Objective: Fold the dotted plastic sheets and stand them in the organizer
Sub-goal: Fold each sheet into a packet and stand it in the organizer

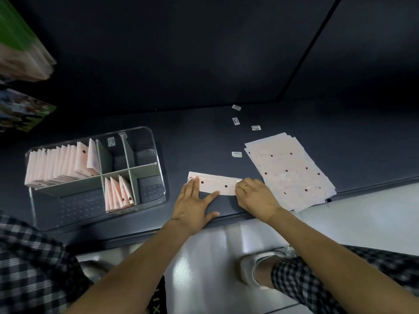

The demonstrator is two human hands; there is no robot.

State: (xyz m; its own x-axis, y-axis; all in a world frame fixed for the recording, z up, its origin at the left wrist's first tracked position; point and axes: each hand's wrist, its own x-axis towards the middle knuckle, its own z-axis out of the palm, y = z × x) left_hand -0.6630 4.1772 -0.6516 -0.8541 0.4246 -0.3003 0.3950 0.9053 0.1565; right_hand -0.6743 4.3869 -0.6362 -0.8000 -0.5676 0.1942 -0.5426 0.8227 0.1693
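A pale pink dotted plastic sheet (217,183), folded into a long strip, lies on the dark counter (204,137). My left hand (195,200) presses flat on its left end with straight fingers. My right hand (256,196) has curled fingers on the strip's right end. To the right lies a stack of unfolded dotted sheets (288,171). At the left stands the clear organizer (156,155). Several folded sheets (63,166) stand in its back left compartment and a few more folded sheets (118,191) in a front middle one.
Small white labels (236,154) lie scattered on the counter behind the strip. The counter's front edge runs just under my wrists, with a light floor and my shoe (251,268) below. Stacked packages (20,53) hang at the far left.
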